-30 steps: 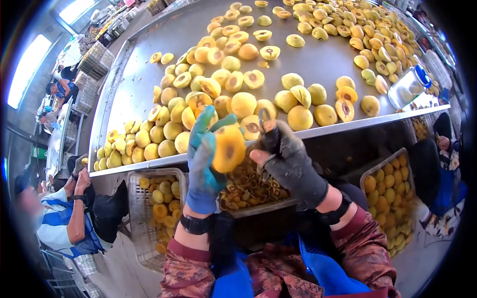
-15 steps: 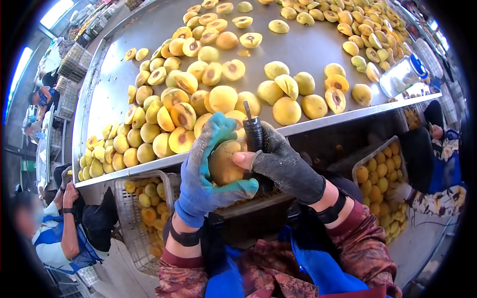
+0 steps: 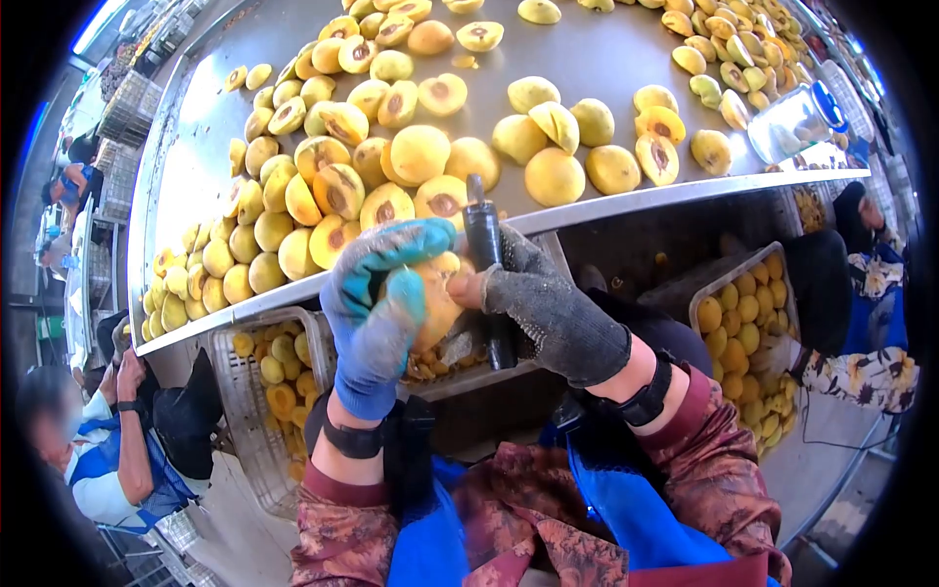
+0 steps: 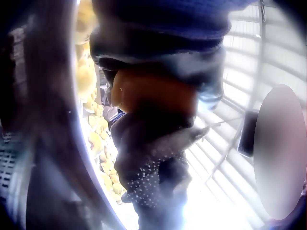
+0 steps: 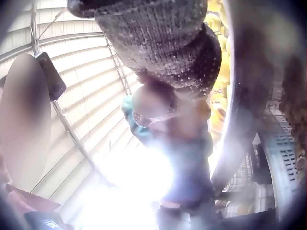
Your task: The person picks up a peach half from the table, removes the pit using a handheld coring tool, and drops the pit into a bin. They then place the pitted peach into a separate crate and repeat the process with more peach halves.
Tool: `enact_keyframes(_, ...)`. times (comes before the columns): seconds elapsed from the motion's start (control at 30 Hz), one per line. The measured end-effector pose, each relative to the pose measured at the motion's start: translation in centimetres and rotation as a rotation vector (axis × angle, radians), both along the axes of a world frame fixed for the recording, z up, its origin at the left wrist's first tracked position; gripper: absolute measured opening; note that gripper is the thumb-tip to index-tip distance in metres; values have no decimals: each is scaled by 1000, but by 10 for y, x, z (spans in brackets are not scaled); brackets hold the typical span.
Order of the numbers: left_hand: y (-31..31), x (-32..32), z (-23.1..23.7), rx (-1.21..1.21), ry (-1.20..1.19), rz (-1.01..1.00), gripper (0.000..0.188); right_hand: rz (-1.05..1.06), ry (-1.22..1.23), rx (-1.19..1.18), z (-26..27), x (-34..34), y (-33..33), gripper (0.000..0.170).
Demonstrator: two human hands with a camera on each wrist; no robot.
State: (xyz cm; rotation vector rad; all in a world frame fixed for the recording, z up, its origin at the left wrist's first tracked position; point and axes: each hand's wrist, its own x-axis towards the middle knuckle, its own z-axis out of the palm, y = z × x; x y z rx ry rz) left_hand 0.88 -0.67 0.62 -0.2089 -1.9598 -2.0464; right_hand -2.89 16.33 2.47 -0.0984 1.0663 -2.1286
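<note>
In a blue and teal glove, the left hand (image 3: 377,313) curls round a yellow fruit half (image 3: 437,308) just off the front edge of the metal table. The right hand (image 3: 558,318), in a dark grey glove with a bare thumb tip, grips a black-handled tool (image 3: 483,235) that stands nearly upright, its short metal end on top. That thumb touches the fruit. In the left wrist view an orange fruit surface (image 4: 153,93) shows beneath the dark, blurred left glove. The right wrist view shows the knitted right glove (image 5: 163,43) above the teal left one; the tool cannot be made out there.
Halved fruit (image 3: 337,191) lies heaped on the metal table (image 3: 606,68), with a clear jar (image 3: 797,122) at its right. Crates of fruit stand below, left (image 3: 230,377) and right (image 3: 748,323). A container of scraps sits under the hands. Other people are at both sides.
The left hand has turned the fruit, whose cut face showed at first, and both hands stay close together. The tool has come upright beside the fruit. The head view has shifted.
</note>
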Motion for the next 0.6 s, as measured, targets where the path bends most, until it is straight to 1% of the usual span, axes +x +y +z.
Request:
enact_keyframes(0.07,6,1,5,58,-77,14,50,-23,20,56,4,1,0,28)
enact_keyframes(0.1,8,1,5,73,-63,31,46,-40,24,76,3,2,-2,27)
enact_keyframes(0.2,7,-1,-3,-36,-7,98,43,-82,95,93,-5,4,-4,28)
enact_keyframes(0.3,8,-1,-4,302,-82,-1,31,-118,71,98,1,5,-7,28)
enact_keyframes(0.33,7,-1,-4,415,-106,-33,28,-124,99,119,0,4,-8,28)
enact_keyframes(0.37,6,0,-5,29,-9,40,30,-132,126,141,-2,4,-9,29)
enact_keyframes(0.4,4,0,-7,-337,96,167,32,-140,155,163,-3,4,-10,29)
enact_keyframes(0.43,3,-1,-17,-475,188,234,33,-152,131,138,-3,3,-12,30)
enact_keyframes(0.53,11,2,-27,-184,134,231,44,-158,79,41,-3,2,-21,31)
enact_keyframes(0.6,10,3,-23,219,-126,142,51,-173,81,25,-2,2,-26,33)
